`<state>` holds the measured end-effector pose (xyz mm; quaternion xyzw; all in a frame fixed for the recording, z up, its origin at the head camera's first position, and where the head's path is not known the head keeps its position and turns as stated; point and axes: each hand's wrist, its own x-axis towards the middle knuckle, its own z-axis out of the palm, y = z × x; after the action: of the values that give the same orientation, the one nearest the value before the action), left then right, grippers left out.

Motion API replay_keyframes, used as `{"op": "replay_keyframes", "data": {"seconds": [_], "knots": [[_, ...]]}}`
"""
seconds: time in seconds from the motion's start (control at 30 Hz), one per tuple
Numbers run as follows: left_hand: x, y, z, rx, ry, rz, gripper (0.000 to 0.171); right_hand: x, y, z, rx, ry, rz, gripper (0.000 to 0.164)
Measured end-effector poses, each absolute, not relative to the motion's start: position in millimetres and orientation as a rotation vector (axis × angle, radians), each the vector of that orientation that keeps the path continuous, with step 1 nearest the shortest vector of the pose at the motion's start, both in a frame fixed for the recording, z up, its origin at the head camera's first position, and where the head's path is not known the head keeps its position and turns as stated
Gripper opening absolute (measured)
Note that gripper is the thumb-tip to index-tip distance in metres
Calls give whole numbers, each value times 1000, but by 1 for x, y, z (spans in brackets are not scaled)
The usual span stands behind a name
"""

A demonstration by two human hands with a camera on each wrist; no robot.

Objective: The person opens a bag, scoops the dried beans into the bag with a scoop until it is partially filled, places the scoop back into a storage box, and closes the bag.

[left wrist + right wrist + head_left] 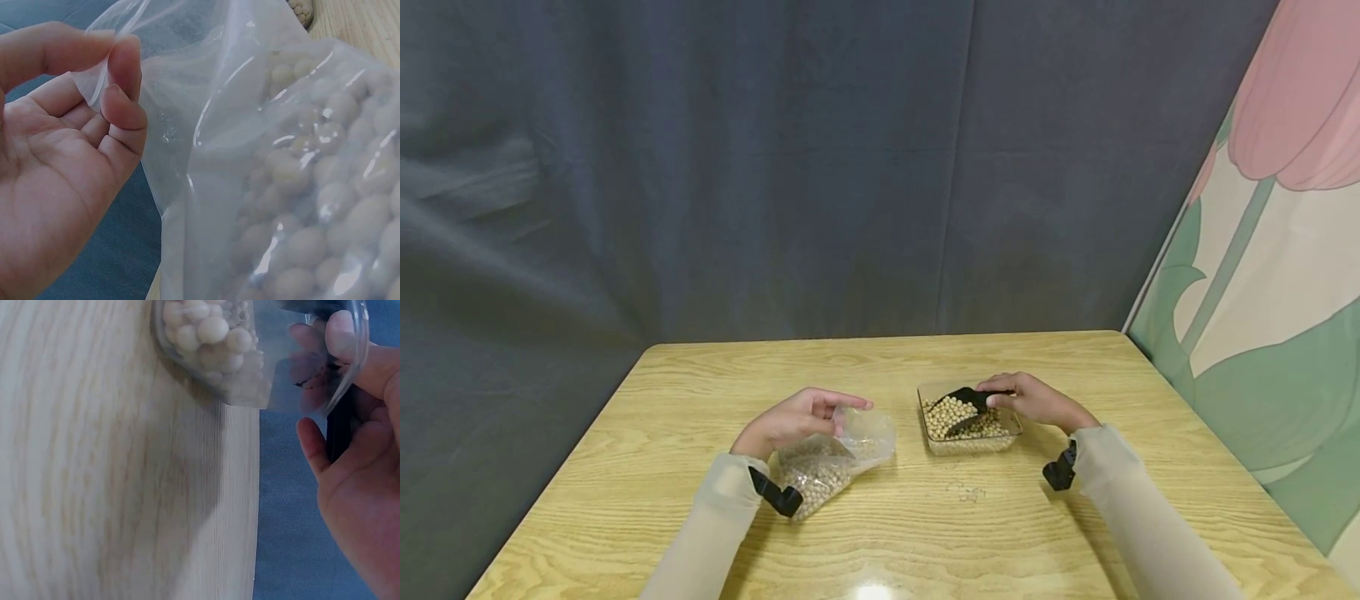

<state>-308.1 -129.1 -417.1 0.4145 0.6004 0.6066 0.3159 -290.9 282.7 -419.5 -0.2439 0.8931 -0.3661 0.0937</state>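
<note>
At the left of the table's middle, a clear plastic bag [820,479] lies partly filled with pale round beans [337,181]. My left hand [797,423] pinches the bag's rim between thumb and fingers, and the mouth gapes to the right. To the right stands a clear rectangular container [973,447] holding more beans. My right hand [1033,400] grips the handle of a black scoop [967,395] over the container. Beans fill the scoop's bowl, which sits among those in the container. In the right wrist view the container wall partly covers the fingers [340,337].
A light wood-grain table [880,550] carries everything. Behind it hangs a dark blue-grey curtain [805,183]. On the right rises a panel with a painted tulip [1285,292]. Faint marks [966,492] show on the tabletop in front of the container.
</note>
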Motion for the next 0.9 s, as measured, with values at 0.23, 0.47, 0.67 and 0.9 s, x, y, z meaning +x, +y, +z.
{"op": "replay_keyframes", "data": {"seconds": [0.23,0.47,0.67,0.9], "knots": [[-307,-128,-416,1080,1600,1591,50,-292,283,-422,-735,2649,-1106,40],[-308,-129,-416,1072,1599,1604,51,-292,285,-420,-784,2653,-1092,43],[-309,-129,-418,1071,1593,1609,50,-292,287,-422,-787,2645,-1109,43],[-307,-128,-420,1046,1608,1619,49,-292,289,-424,-749,2644,-1123,43]]}}
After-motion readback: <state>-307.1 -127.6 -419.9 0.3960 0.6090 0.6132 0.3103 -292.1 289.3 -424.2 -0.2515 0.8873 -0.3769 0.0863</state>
